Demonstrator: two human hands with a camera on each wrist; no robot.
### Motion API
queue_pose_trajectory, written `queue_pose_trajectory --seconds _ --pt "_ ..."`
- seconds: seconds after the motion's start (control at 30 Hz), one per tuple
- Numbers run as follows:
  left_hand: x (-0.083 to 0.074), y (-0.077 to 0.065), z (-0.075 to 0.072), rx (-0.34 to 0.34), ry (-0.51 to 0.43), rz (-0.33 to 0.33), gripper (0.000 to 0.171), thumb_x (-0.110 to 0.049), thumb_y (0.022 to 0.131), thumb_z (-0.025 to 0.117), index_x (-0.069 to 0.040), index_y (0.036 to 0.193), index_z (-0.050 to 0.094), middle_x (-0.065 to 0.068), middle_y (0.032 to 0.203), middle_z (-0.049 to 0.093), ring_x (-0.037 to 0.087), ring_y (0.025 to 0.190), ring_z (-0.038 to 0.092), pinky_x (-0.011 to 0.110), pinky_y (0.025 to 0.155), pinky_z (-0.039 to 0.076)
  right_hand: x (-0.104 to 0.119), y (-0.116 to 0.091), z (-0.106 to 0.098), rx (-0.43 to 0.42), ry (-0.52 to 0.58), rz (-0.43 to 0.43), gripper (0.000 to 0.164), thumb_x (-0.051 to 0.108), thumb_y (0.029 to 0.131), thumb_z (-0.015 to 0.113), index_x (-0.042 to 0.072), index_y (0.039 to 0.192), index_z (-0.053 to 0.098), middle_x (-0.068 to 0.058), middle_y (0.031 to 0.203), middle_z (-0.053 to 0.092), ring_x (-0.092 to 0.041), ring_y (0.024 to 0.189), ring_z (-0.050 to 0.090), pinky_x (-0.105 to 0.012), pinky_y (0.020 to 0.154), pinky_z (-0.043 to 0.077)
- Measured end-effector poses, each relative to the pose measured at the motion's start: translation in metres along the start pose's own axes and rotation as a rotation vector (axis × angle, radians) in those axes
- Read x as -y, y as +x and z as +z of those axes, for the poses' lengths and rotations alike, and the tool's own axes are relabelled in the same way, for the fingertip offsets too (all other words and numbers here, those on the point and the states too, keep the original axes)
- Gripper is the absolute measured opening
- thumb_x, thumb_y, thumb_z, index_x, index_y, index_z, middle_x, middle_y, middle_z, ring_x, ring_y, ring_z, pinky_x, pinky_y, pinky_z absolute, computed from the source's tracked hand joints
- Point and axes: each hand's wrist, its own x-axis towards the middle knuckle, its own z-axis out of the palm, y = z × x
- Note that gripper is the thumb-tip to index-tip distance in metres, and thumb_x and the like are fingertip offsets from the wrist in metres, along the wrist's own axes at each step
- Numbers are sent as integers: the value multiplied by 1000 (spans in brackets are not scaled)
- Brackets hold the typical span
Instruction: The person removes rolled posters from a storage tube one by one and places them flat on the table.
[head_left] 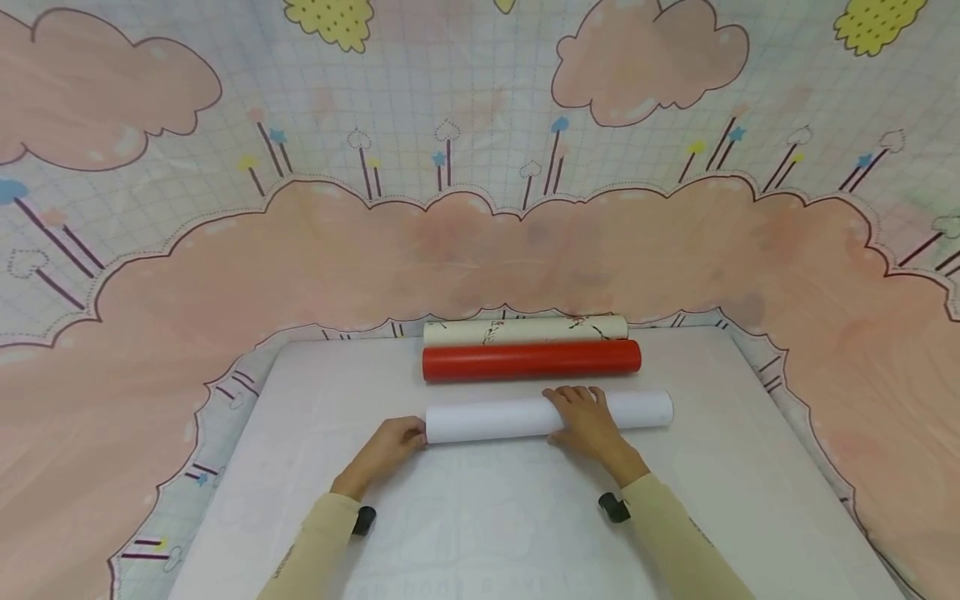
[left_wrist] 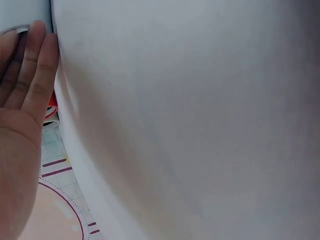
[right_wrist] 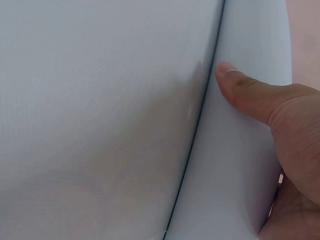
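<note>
A white paper roll (head_left: 495, 418) lies crosswise on the white tabletop. At its left end is my left hand (head_left: 392, 446), thumb and fingertips holding the end's rim; in the left wrist view, the fingers (left_wrist: 37, 75) reach up to the roll's open end. My right hand (head_left: 588, 425) grips the roll right of its middle, fingers over the top and far side, thumb on the near side. The right wrist view shows that thumb (right_wrist: 245, 92) pressed along the smooth roll (right_wrist: 225, 165). The palm covers part of the roll.
Behind the white roll lies a red roll (head_left: 532, 361), and against it at the back a cream roll with a dark branch pattern (head_left: 525, 331). They lie near the far edge of the white table (head_left: 480, 517). A patterned cloth (head_left: 480, 258) hangs behind and around it.
</note>
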Motion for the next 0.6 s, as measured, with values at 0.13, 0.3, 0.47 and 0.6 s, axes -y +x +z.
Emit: queue_pose_trajectory --seconds 0.13,0.3,0.47,0.6 --pt "-1 0 2 -16 18 7 7 -2 92 63 -7 94 67 1 92 71 17 92 66 37 84 55 0 -1 -1 -5 9 -2 78 36 75 85 19 142 49 -8 139 57 -31 129 49 -60 113 28" --pt "-3 0 2 -40 11 -5 9 0 91 62 -7 93 67 2 89 72 19 91 68 41 86 55 0 -1 -2 3 34 -2 78 35 76 85 18 143 49 -9 140 56 -32 129 48 -61 113 26" --pt "-2 0 2 -40 -40 -59 8 0 91 61 -6 92 66 3 90 73 17 87 70 41 86 56 0 1 -3 13 46 -2 77 35 76 84 18 143 49 -9 140 56 -32 129 48 -60 113 26" --pt "-1 0 0 -37 -67 -85 6 -2 92 61 -4 94 66 7 95 73 20 89 71 41 87 56 0 2 -3 24 43 9 78 36 75 85 19 143 49 -8 141 56 -31 130 47 -60 114 25"
